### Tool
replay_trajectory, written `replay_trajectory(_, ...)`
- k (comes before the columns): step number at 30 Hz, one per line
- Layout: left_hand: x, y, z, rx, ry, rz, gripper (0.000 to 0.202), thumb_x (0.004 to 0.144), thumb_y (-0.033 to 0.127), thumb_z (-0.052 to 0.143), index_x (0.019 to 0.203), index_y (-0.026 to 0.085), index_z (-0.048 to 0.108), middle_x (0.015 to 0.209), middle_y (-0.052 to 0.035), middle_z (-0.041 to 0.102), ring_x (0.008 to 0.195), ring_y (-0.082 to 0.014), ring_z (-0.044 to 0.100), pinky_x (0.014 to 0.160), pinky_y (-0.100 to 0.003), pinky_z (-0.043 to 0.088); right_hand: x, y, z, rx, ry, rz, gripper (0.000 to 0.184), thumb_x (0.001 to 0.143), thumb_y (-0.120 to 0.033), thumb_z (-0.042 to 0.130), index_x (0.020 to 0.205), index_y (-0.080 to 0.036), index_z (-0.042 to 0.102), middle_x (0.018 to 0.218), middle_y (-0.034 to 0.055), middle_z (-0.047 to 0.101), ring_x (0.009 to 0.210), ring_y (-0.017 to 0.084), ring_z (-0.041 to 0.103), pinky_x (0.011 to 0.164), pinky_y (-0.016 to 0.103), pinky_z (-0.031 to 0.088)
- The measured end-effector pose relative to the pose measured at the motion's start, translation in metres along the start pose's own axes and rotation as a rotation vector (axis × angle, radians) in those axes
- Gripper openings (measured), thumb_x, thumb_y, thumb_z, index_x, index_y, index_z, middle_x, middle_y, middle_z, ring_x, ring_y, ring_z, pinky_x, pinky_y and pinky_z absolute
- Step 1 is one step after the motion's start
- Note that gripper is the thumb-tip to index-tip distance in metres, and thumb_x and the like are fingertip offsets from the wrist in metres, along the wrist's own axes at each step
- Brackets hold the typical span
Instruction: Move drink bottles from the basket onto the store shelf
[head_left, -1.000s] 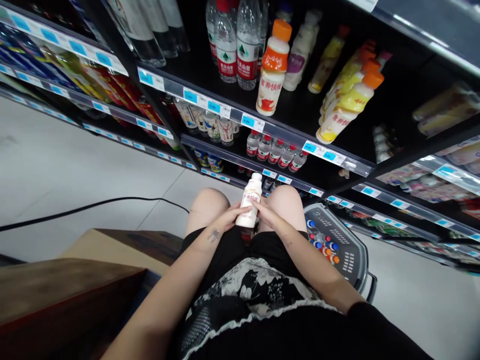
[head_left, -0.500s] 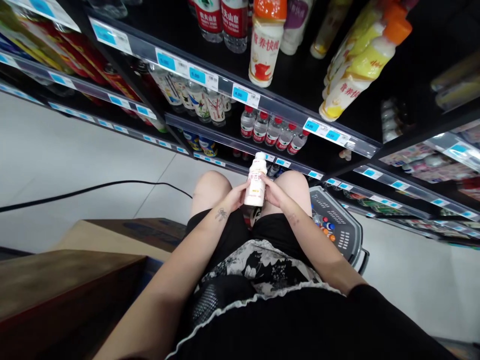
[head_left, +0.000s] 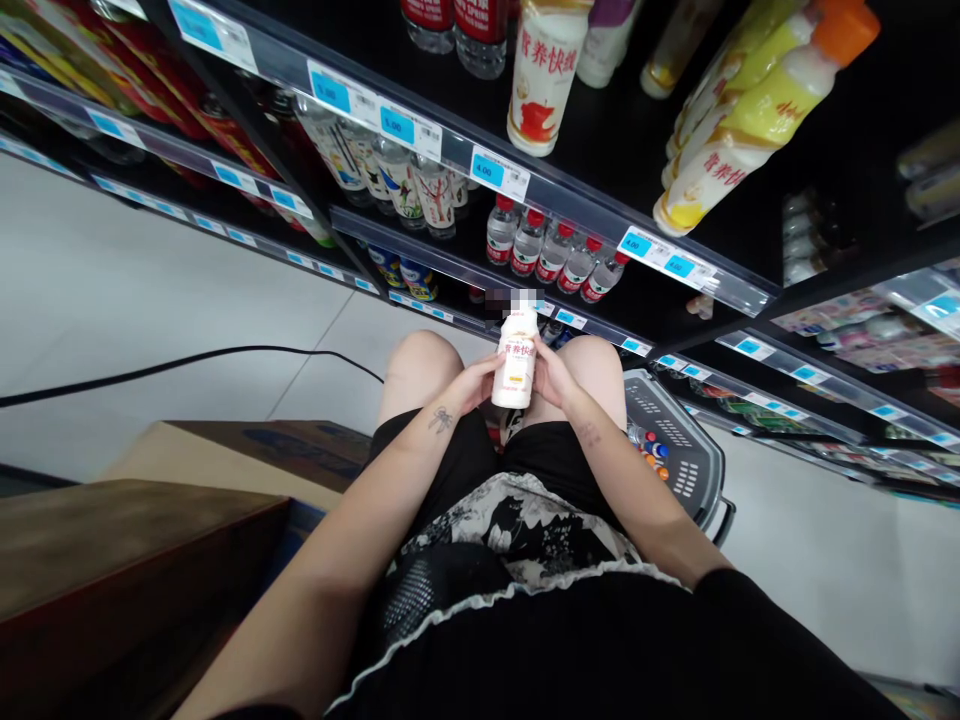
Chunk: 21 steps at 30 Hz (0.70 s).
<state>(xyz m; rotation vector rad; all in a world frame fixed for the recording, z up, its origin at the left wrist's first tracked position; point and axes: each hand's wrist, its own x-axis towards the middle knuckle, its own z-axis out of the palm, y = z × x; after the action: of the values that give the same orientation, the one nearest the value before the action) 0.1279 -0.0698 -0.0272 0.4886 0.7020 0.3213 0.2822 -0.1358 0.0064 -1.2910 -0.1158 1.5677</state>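
Observation:
Between my hands, above my knees, stands a white drink bottle (head_left: 516, 362) with red lettering, its label facing me. My left hand (head_left: 478, 383) grips its left side and my right hand (head_left: 553, 378) its right side, fingers curled around the back and partly hidden. The top of the bottle is blurred by a pixelated patch. Beyond it, on a low shelf, is a row of small water bottles (head_left: 553, 252) with red caps. Higher up, a similar white bottle with a red picture (head_left: 541, 85) stands near the shelf edge.
Yellow-labelled bottles (head_left: 739, 140) line the upper shelf at right. A grey basket (head_left: 686, 440) holding several bottles sits right of my knees. Cardboard boxes (head_left: 142, 540) stand at left, and a black cable (head_left: 187, 362) crosses the floor. Price rails (head_left: 420, 140) edge the shelves.
The bottle has turned slightly, so more of its red lettering faces me. Both hands still hold it. My view has shifted a little, and the shelves appear slightly closer.

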Motion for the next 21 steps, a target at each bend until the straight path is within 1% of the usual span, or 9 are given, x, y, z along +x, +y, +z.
replay_trajectory(4, -0.0006, 0.0003, -0.0004, 0.006, -0.009, 0.009, 0.033, 0.088, 0.03, 0.073, 0.118, 0.014, 0.074, 0.114, -0.0138, 0.081, 0.107, -0.0296, 0.075, 0.101, -0.041, 0.057, -0.0003, 0.0, -0.001, -0.001, -0.009, 0.001, 0.047, 0.104, -0.058, 0.05, 0.119, -0.018, 0.068, 0.104, 0.0079, 0.078, 0.099, 0.023, 0.073, 0.095, 0.036, 0.058)
replay_trajectory(7, -0.001, 0.0008, 0.0002, 0.021, -0.012, 0.005, 0.036, 0.089, 0.031, 0.071, 0.121, 0.014, 0.073, 0.114, -0.0134, 0.08, 0.109, -0.0293, 0.075, 0.102, -0.04, 0.056, -0.0012, -0.0001, -0.0009, 0.001, -0.012, -0.002, 0.047, 0.103, -0.059, 0.05, 0.119, -0.018, 0.068, 0.104, 0.0078, 0.078, 0.1, 0.023, 0.073, 0.096, 0.037, 0.057)
replay_trajectory(10, -0.0007, 0.001, 0.0006, 0.024, -0.026, 0.0, 0.039, 0.089, 0.03, 0.071, 0.124, 0.014, 0.072, 0.115, -0.0136, 0.08, 0.107, -0.0292, 0.075, 0.101, -0.041, 0.057, -0.0023, -0.0003, -0.0008, 0.0, -0.009, -0.007, 0.047, 0.102, -0.059, 0.052, 0.119, -0.018, 0.067, 0.103, 0.0067, 0.078, 0.1, 0.023, 0.072, 0.097, 0.037, 0.056)
replay_trajectory(16, 0.0012, 0.0003, -0.0001, 0.021, -0.027, -0.017, 0.039, 0.09, 0.031, 0.07, 0.124, 0.013, 0.072, 0.114, -0.0147, 0.08, 0.104, -0.0299, 0.076, 0.1, -0.043, 0.057, -0.0033, -0.0013, -0.0023, -0.013, 0.004, 0.014, 0.048, 0.103, -0.059, 0.051, 0.118, -0.017, 0.068, 0.1, 0.0072, 0.078, 0.093, 0.023, 0.072, 0.089, 0.035, 0.057)
replay_trajectory(21, 0.0016, 0.0001, -0.0001, 0.002, -0.038, -0.018, 0.035, 0.09, 0.029, 0.071, 0.121, 0.013, 0.073, 0.112, -0.0143, 0.081, 0.101, -0.0297, 0.076, 0.099, -0.042, 0.057, -0.0032, -0.0017, -0.0031, -0.011, 0.005, 0.009, 0.046, 0.103, -0.059, 0.051, 0.116, -0.018, 0.068, 0.099, 0.0063, 0.078, 0.092, 0.022, 0.072, 0.086, 0.033, 0.057)
